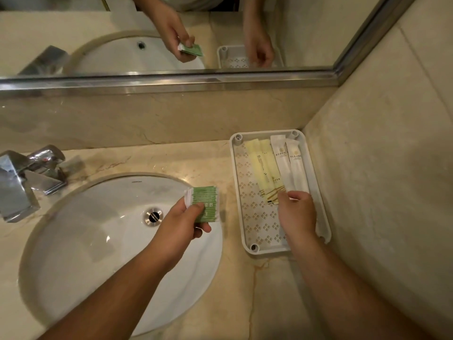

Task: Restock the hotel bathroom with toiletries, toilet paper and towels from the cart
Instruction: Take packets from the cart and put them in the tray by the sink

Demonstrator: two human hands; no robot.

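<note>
Head view: faucet point(29, 177) left of sink point(73, 241), mirror point(73, 25) behind tray point(255, 217)

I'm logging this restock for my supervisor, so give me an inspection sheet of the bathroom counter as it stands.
Surface: beige marble counter.
Job's things: tray holds two yellow sachets and two white sachets side by side; green packets are in hand.
Clutter: nothing seen.
Hands: left hand grips the green packets over the sink; right hand rests on the sachets' near ends, grip unclear.
Cables: nothing seen.
Surroundings: tap at left, mirror behind.
</note>
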